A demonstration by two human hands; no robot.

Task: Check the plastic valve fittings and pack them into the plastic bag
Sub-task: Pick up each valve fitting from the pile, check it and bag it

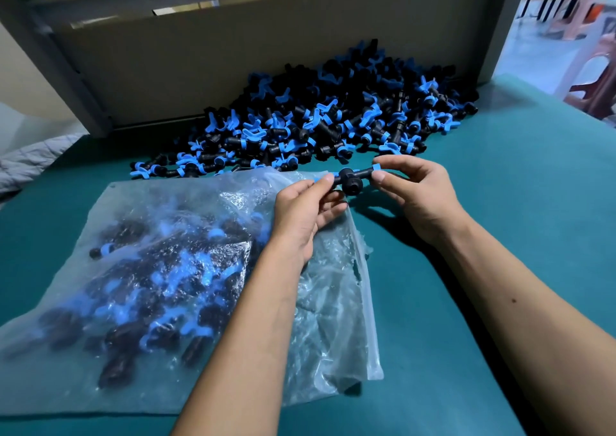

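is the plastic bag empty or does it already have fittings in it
Partly filled: black and blue valve fittings show through the plastic bag, massed at its left side.

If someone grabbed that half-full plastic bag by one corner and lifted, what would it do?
The plastic bag looks thin and crinkled, so it would probably sag rather than hold shape. The fittings inside lie loose and would likely slide toward the low end. Its right part looks empty and would probably flop.

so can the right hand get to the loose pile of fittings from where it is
Probably yes: the pile of fittings lies just beyond the right hand with nothing between, though the hand pinches a valve fitting with the left hand.
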